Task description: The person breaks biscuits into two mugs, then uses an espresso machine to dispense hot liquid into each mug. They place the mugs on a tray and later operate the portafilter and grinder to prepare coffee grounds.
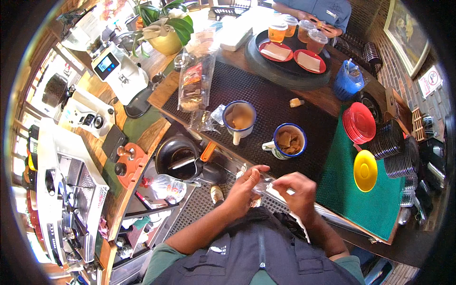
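Note:
In front of my apron, my left hand (242,192) has its thumb and fingers curled around what looks like a crumpled clear plastic wrapper (262,184). My right hand (298,194), slightly blurred, is pinched beside the wrapper; whether it grips anything is hard to see. Beyond them on a black rubber mat (263,96) stand two blue-rimmed enamel-style mugs. Brown broken pieces fill the right mug (289,142); the left mug (239,119) holds brown contents too, partly blurred. A small wrapped biscuit-like piece (295,103) lies farther back. Left of the mugs are empty-looking clear wrappers (201,120) and a labelled plastic bag (196,83).
A round black tray (254,58) carries several lidded cups and two red plates, with another person's hands (322,28) behind it. Red saucers (359,123), a yellow saucer (365,171) and a blue container (348,80) stand right. An espresso machine (67,192) and a knock-box-like black bin (178,156) are left.

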The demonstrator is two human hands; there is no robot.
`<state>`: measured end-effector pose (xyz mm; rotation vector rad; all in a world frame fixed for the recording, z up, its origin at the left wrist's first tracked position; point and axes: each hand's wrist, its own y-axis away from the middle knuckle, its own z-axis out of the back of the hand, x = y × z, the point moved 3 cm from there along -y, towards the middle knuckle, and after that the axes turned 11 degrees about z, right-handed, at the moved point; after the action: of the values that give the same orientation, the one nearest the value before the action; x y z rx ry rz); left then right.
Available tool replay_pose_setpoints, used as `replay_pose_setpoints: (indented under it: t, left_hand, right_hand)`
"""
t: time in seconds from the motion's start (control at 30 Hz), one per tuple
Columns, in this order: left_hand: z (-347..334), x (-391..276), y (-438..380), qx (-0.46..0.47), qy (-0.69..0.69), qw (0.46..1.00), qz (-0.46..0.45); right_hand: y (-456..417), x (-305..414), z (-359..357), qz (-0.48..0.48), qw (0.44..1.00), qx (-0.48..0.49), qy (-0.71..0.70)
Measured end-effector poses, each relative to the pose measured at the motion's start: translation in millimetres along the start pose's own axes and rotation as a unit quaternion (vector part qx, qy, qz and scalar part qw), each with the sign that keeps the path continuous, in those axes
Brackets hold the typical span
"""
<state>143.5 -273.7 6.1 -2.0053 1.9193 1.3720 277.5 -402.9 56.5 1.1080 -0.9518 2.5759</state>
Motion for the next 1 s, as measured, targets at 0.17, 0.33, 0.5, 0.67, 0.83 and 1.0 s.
replay_pose_setpoints:
  t: [0.17,0.33,0.5,0.67,0.83,1.0]
  left_hand:
    - [11,11,-2,0.008,0.117,0.993,0.017]
    - [79,-48,-2,-0.179,-0.089,0.968,-0.150]
    - [101,-150,-16,-0.394,-0.566,0.586,-0.426]
    - [101,-167,-45,-0.424,-0.669,0.470,-0.390]
    - [109,-164,-65,-0.425,-0.670,0.485,-0.368]
    - [121,-176,-73,-0.340,-0.677,0.544,-0.359]
  right_hand:
    - [-12,19,-61,0.046,0.999,0.012,0.018]
    - [-22,15,-75,-0.032,0.992,0.012,-0.121]
    - [-32,7,-98,-0.174,0.968,0.018,-0.179]
    - [-47,9,-118,-0.152,0.975,-0.028,-0.157]
    - [-53,9,-133,-0.213,0.966,-0.067,-0.132]
    - [-62,12,-149,-0.203,0.960,-0.131,-0.140]
